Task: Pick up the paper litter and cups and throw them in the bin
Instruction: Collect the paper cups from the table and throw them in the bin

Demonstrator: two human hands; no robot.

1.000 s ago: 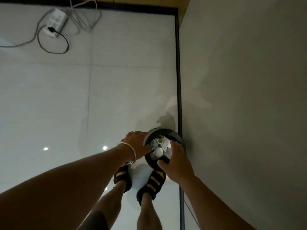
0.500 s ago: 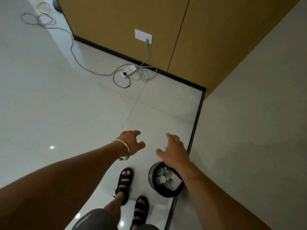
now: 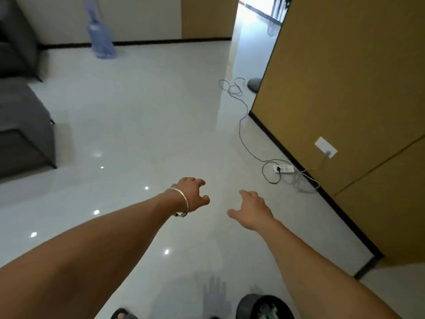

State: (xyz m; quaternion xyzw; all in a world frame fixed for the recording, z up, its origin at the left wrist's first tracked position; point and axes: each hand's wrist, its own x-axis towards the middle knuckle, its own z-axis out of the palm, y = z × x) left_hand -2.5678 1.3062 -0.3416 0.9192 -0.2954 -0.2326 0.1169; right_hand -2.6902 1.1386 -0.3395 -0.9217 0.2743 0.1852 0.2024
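The black round bin [image 3: 247,306] stands on the floor at the bottom edge of the view, partly cut off, with pale litter just visible inside it. Both my arms reach forward above the floor, well beyond the bin. My left hand [image 3: 192,194], with a silver bangle at the wrist, is empty with loosely curled fingers. My right hand [image 3: 249,209] is also empty, its fingers relaxed and spread. I see no loose paper or cups on the floor.
A white power strip [image 3: 283,168] and trailing cables [image 3: 241,125] lie along the brown wall panel [image 3: 345,88] on the right. A grey sofa [image 3: 20,125] fills the left edge. A blue water bottle [image 3: 100,36] stands by the far wall. A doorway opens top right.
My hands lifted away from the bin and now hold nothing. The view swung up and left, so the bin dropped to the bottom edge and the room came into sight.
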